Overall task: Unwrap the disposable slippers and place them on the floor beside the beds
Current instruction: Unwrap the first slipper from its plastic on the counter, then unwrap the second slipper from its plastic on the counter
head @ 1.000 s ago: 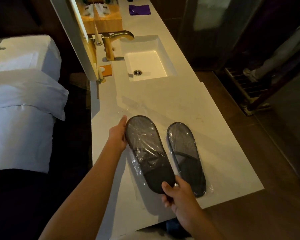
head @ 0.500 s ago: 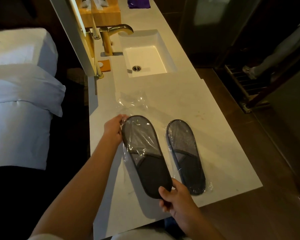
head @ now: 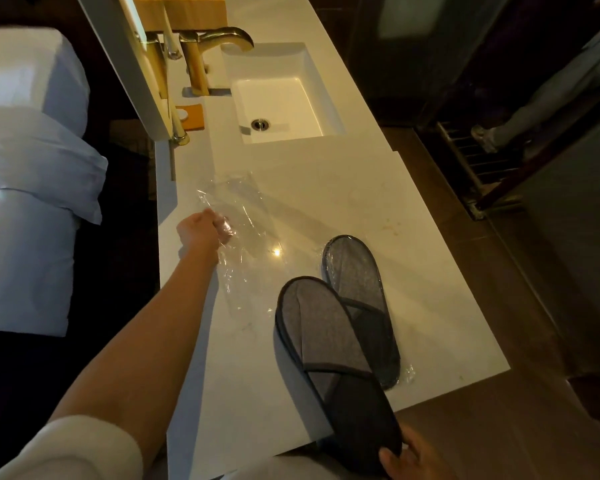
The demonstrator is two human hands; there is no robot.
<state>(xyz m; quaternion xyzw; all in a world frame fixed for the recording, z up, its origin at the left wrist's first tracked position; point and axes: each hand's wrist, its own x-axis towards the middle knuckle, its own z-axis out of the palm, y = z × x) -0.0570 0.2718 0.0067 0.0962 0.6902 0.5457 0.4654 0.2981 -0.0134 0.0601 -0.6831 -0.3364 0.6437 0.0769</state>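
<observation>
A grey slipper (head: 329, 344) with a dark rim is out of its wrap, and my right hand (head: 407, 457) grips its heel at the counter's near edge. Its toe overlaps a second grey slipper (head: 357, 282), which lies on the white counter (head: 343, 202) still inside clear plastic. My left hand (head: 203, 227) is closed on the empty clear plastic wrap (head: 243, 237), holding it over the counter to the left of both slippers.
A sink (head: 284, 98) with a brass faucet (head: 219, 39) is set into the far part of the counter. A bed with white linen (head: 25, 202) stands on the left across a dark gap. Brown floor (head: 499, 410) runs along the right.
The plastic wrap has come off the left slipper. My left hand pulled the wrap away to the left while my right hand drew the bare slipper toward me, over the other one.
</observation>
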